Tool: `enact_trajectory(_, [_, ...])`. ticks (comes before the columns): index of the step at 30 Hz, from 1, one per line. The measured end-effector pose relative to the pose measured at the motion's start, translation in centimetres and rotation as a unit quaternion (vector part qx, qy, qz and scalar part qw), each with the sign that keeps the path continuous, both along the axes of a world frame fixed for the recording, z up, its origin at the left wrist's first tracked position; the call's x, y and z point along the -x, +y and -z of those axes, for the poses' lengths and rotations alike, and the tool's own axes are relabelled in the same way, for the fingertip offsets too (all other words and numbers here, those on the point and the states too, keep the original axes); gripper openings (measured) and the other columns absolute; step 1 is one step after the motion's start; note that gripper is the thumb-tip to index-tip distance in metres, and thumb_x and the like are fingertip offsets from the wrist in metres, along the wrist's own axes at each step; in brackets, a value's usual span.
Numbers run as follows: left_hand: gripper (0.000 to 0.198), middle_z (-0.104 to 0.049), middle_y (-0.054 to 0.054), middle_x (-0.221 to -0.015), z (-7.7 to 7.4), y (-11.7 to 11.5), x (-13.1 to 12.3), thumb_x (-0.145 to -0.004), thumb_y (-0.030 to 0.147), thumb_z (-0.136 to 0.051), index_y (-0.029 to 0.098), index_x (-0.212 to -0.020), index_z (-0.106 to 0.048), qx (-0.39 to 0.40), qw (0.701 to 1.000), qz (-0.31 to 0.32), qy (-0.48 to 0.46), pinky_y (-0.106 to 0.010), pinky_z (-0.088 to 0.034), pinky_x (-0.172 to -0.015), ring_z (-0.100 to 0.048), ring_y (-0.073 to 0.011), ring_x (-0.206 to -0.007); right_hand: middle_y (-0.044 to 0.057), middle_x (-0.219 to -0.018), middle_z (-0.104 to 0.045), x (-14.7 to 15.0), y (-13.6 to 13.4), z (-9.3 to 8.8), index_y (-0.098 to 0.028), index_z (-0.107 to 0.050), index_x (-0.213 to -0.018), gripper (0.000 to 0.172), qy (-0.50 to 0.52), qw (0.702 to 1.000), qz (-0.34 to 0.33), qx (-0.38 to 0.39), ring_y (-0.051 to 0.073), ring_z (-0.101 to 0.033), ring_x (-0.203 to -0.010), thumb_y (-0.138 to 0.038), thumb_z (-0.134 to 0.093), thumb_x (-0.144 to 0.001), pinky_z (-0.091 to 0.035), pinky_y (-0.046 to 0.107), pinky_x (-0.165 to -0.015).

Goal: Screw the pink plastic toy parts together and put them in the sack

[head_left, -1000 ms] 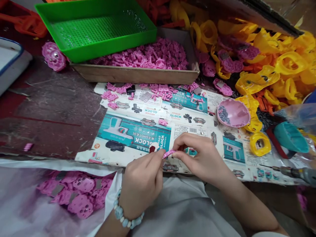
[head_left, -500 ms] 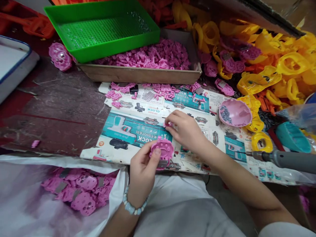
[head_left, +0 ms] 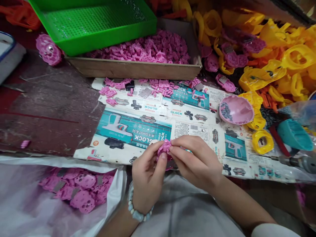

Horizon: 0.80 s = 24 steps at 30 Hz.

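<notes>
My left hand (head_left: pixel 148 177) and my right hand (head_left: pixel 195 161) meet low in the view, just above the front edge of a printed cardboard sheet (head_left: pixel 138 128). Between them is a round pink plastic part (head_left: pixel 164 148), gripped by the fingers of both hands. Those fingers hide much of it, and a small piece may sit in it, but I cannot tell. A beaded bracelet circles my left wrist.
A wooden box (head_left: pixel 133 70) of small pink pieces stands beyond the sheet, under a green tray (head_left: pixel 81 38). Yellow plastic parts (head_left: pixel 264 77) are heaped to the right, near a pink bowl of screws (head_left: pixel 235 110) and an electric screwdriver (head_left: pixel 301 163). Pink parts (head_left: pixel 81 187) lie on a white bag at lower left.
My right hand has come down to the round pink part, and both hands now hold it. My left hand has raised it slightly and turned it.
</notes>
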<state>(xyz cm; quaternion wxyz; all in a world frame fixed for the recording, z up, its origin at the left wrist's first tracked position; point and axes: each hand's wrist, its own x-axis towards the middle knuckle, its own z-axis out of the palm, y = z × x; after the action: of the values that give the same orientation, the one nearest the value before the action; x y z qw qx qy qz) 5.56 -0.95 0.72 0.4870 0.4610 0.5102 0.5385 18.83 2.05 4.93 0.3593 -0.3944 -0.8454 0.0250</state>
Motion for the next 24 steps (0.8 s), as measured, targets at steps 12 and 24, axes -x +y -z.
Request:
enact_trajectory(12, [0.020, -0.072, -0.002, -0.094, 0.2, 0.2, 1.3, -0.083, 0.015, -0.063, 0.024, -0.100, -0.070, -0.145, 0.989, 0.002, 0.020, -0.029, -0.054, -0.083, -0.067, -0.0164, -0.087, 0.007, -0.091, -0.067, 0.0, -1.0, -1.3, -0.016, -0.062, -0.100, 0.022, 0.193, 0.952, -0.013, 0.237, 0.014, -0.063, -0.085, -0.008, -0.063, -0.079, -0.053, 0.027, -0.075])
enact_trajectory(24, [0.025, -0.072, 0.000, -0.093, 0.0, -0.1, 3.0, -0.083, 0.009, -0.059, 0.025, -0.099, -0.067, -0.213, 0.972, 0.068, 0.067, -0.039, -0.053, -0.091, -0.068, -0.0165, -0.085, 0.003, -0.089, -0.066, 0.1, -2.6, -1.6, -0.018, -0.060, -0.096, 0.011, 0.116, 0.956, -0.026, 0.267, 0.012, -0.059, -0.084, -0.015, -0.056, -0.087, -0.050, 0.025, -0.077])
